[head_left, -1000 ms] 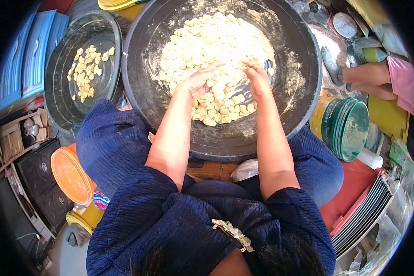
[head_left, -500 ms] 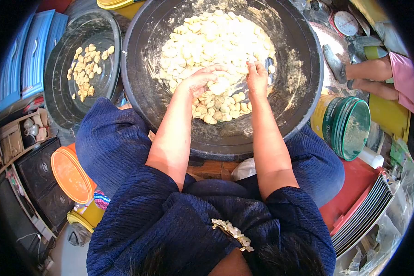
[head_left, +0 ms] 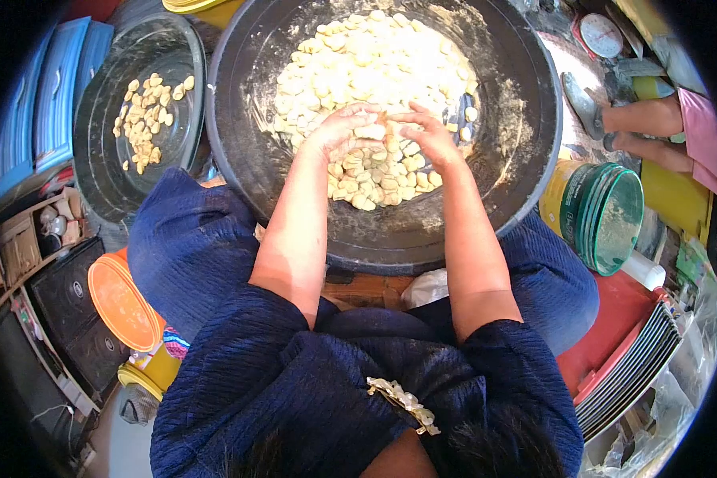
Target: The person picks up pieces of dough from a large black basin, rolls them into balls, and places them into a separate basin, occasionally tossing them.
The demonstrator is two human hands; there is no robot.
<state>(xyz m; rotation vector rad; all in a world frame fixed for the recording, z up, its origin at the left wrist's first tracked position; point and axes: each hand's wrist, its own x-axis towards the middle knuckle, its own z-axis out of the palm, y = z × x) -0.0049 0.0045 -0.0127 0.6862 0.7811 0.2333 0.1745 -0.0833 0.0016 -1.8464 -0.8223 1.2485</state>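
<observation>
A wide black basin (head_left: 346,255) holds a large heap of pale, flat round pieces (head_left: 358,68), bright in the sunlight. Over the near part of the heap, my left hand (head_left: 346,131) is curled around a pale piece (head_left: 370,131). My right hand (head_left: 428,134) has come up beside it, its bent fingers reaching to the left hand's fingertips; whether it grips anything is too small to tell. Below both hands lies a smaller cluster of yellowish pieces (head_left: 370,185). Several similar pieces (head_left: 143,119) lie in a second dark basin (head_left: 95,179) at the left.
A green and yellow bucket (head_left: 605,219) stands right of the large basin. Beyond it are another person's legs (head_left: 645,127) and a dial scale (head_left: 601,36). An orange lid (head_left: 123,303) and blue drawers (head_left: 56,95) are at the left.
My right hand has moved left and slightly down, from the heap's right side to my left hand. My left hand stays nearly in place, still around a pale piece.
</observation>
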